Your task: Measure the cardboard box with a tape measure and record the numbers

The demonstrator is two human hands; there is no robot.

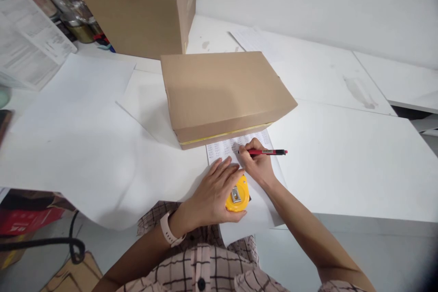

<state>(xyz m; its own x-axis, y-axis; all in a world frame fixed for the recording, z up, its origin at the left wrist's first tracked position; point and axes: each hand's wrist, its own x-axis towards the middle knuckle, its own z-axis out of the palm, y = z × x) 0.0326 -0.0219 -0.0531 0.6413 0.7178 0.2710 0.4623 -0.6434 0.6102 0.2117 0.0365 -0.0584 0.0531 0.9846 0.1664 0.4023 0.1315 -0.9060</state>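
Note:
My right hand (257,162) is closed round a red pen (268,152) with a black end, its tip at a sheet of paper (222,148) covered in columns of small writing. A yellow tape measure (238,195) sits between the thumb and fingers of my left hand (219,189), which rests over the lower part of the sheet. Just beyond both hands lies a closed brown cardboard box (222,89) with a yellow line along its near side. It covers the far end of the written sheet.
Large cardboard boxes (137,18) are stacked at the back left. Blank white sheets (85,146) spread over the left side and hang past the front edge. A printed sheet (30,32) stands near jars (80,29). The white tabletop (349,159) extends right, beneath a white wall.

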